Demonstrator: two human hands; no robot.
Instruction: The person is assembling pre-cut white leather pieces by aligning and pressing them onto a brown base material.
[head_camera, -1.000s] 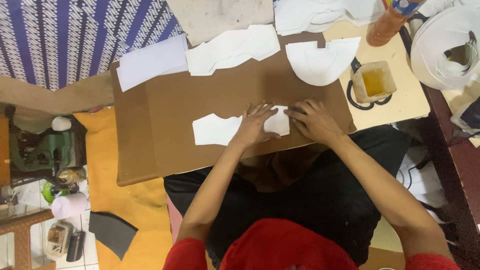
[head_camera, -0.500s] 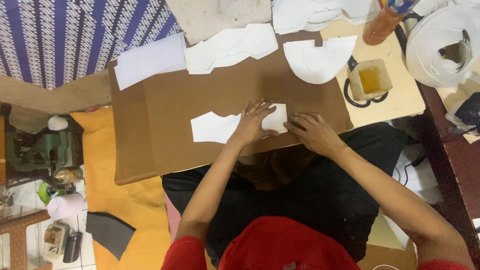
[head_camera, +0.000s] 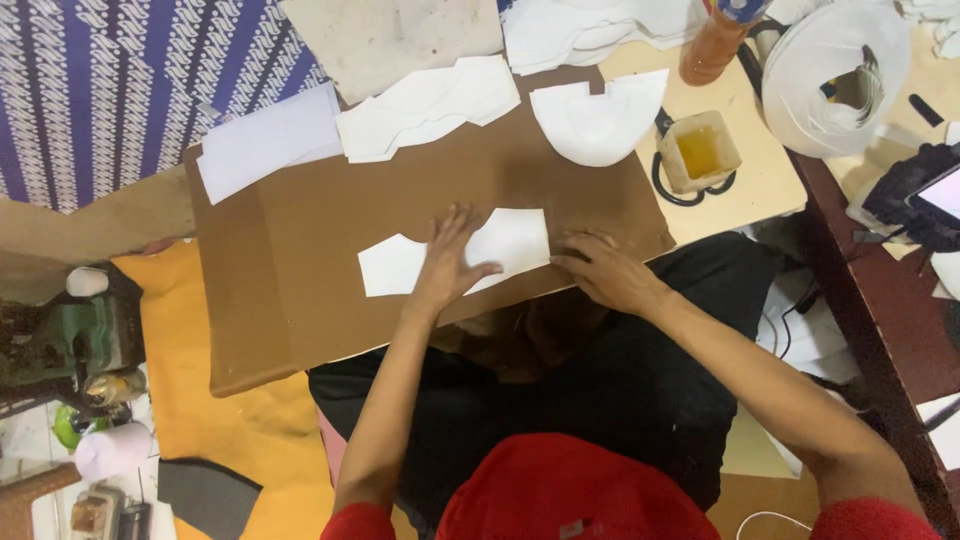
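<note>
— Underfoot of the work: a flat brown cardboard sheet (head_camera: 300, 290) laid across the lap as a board; black trousers (head_camera: 560, 400) below its near edge; red sleeves at the bottom of the view.

— And on that board?

— A flat white cut piece of stiff fabric with a notched upper edge (head_camera: 395, 268) lying near the middle, close to the near edge; pressed down by the left hand (head_camera: 448, 262), fingers spread and flat, gripping nothing; touched at its right end by the right hand (head_camera: 600, 272), fingers stretched along the board, likewise unclenched, palm low.

— Farther back?

— A row of other white pieces along the far edge: a plain white rectangular sheet (head_camera: 265, 145) at left; wavy-edged white cut shapes (head_camera: 430, 105) in the middle; a curved white cup-shaped piece (head_camera: 595, 125) at right; a stained beige board (head_camera: 400, 40) beyond them.

— To the right of the cardboard?

— A pale wooden tabletop (head_camera: 770, 185); on it a small square tub of amber liquid (head_camera: 698, 152) sitting over black-handled scissors (head_camera: 680, 190); an orange bottle (head_camera: 712, 45) behind; a big coil of white tape (head_camera: 830, 75) farther right; a dark wooden bench edge (head_camera: 880, 310) beyond, well apart.

— Left side?

— Blue and white patterned cloth (head_camera: 110, 90) hanging at the back; yellow-orange mat (head_camera: 210, 430) on the floor; a green sewing machine (head_camera: 60, 335) just beside it; a dark grey scrap (head_camera: 205, 495) near the bottom.
</note>
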